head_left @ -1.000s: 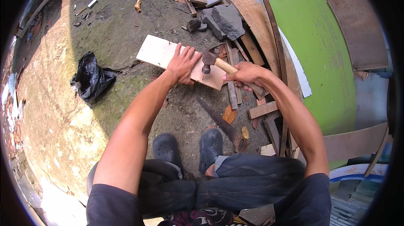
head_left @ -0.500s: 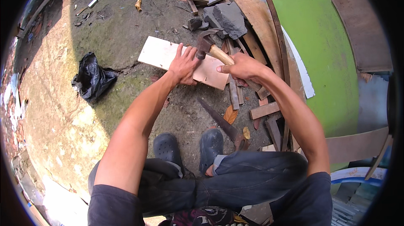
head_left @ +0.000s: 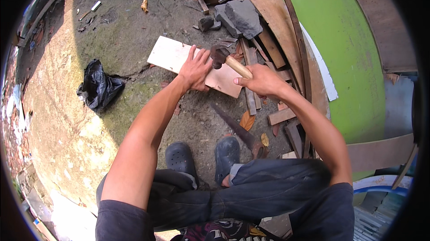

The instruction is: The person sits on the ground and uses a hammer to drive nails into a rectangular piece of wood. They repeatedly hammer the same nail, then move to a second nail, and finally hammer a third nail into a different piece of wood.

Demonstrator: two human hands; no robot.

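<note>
A pale wooden board [head_left: 168, 55] lies slantwise just ahead of my feet. My left hand [head_left: 196, 68] grips it near the middle, its fingers spread over the top face and the thumb at the near edge. A thin nail [head_left: 182, 45] pokes up by the board's far edge. In my right hand [head_left: 262, 79] is a claw hammer [head_left: 237, 66], held by its light wooden handle. Its rusty head hangs over the board's right half, close to my left fingers. Whether the head touches anything there cannot be made out.
A handsaw [head_left: 233, 126] lies on the ground between my shoes and the board. Broken grey blocks [head_left: 242, 19] and wood offcuts [head_left: 281, 115] crowd the right, beside a green panel [head_left: 345, 57]. At left sits a black plastic bag [head_left: 99, 86].
The hammer has tilted in my right hand, and less of its handle shows. Its head has shifted slightly right. My left hand and the board stay nearly in place.
</note>
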